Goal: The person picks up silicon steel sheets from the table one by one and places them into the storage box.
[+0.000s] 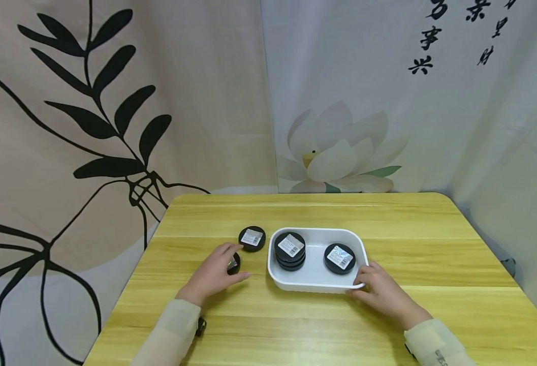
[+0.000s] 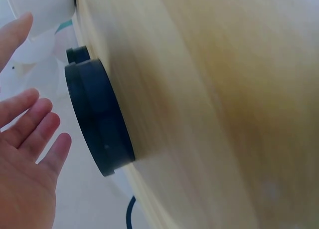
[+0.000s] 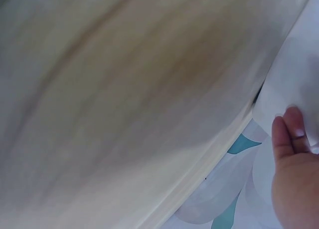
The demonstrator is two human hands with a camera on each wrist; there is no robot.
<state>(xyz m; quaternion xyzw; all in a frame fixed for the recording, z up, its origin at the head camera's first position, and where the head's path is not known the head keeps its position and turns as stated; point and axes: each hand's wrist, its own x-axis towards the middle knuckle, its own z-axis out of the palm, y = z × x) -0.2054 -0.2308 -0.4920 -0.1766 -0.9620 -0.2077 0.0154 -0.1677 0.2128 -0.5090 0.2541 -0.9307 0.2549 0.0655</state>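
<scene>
My left hand [image 1: 215, 272] is held over the table with fingers spread, beside a black round tin [image 1: 233, 263] that it partly hides. In the left wrist view, a gap shows between the fingers and this tin [image 2: 102, 116]. Just beyond lies another black round tin [image 1: 252, 239] with a white label. A white plastic tray [image 1: 316, 284] stands to the right; my right hand [image 1: 382, 292] grips its near right corner, fingers over the rim. Inside the tray are a stack of black tins [image 1: 291, 246] on the left and a labelled tin [image 1: 340, 258] on the right.
The yellow wood-grain table [image 1: 433, 244] has rounded far corners. Behind it hangs a printed curtain [image 1: 218, 91] with black leaves, a lotus and written characters. A dark band [image 1: 200, 327] sits at the left wrist.
</scene>
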